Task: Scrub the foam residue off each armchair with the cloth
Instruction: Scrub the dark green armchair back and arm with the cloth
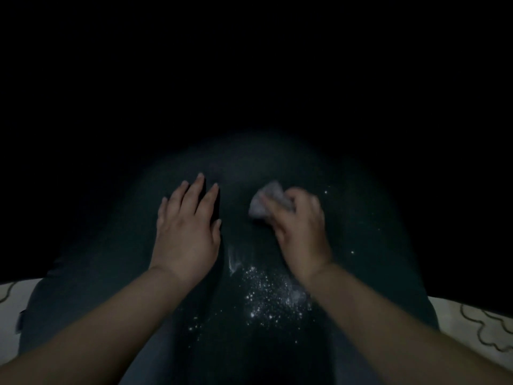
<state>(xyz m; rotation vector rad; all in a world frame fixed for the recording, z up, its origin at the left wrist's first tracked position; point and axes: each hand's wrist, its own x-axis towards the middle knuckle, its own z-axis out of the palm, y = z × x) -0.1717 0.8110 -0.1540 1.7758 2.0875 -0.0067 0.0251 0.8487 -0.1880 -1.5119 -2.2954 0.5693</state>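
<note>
Gripping cloth (270, 200), right hand (301, 226), seemingly.

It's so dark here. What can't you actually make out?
- Head view, upper half: black, unlit; the armchair fades into it.
- Cloth: motion-blurred, partly covered by the right hand.
- Surface under the flat left hand: hidden.
- Pale patterned floor: cut by frame edges.

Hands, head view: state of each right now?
Left hand: open, flat on the dark armchair, holding nothing.
Right hand: closed on the cloth, blurred.
</note>
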